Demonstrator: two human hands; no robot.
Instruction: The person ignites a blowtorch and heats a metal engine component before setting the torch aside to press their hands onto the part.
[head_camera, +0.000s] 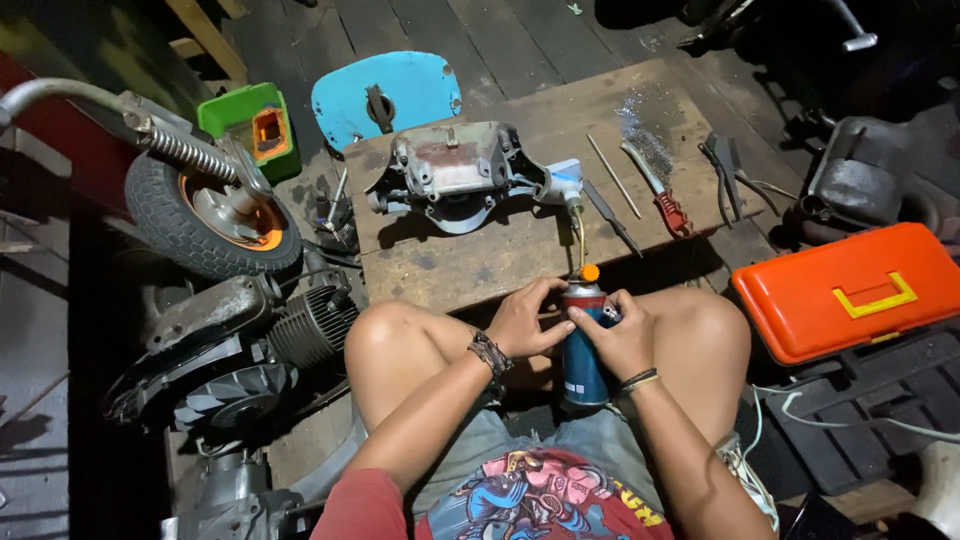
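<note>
Left hand (522, 320), right hand (622, 338), gripping spray can (582, 360) between them

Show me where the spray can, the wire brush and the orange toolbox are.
spray can (581, 362), head view, on its blue body between the hands.
wire brush (655, 175), head view, on its bristles.
orange toolbox (800, 305), head view, on bare lid.

Blue spray can (582, 350), upright between the knees.

Slim metal cyl., blue body w/ a silver shoulder band up top, orange nozzle cap at the very tip. Stands vertical just below the near edge of the tabletop (470, 265), base down by the shorts. Left hand (522, 320) wraps the top from one side, right hand (620, 338) clasps the other; mid body and lower half show between them.
</note>
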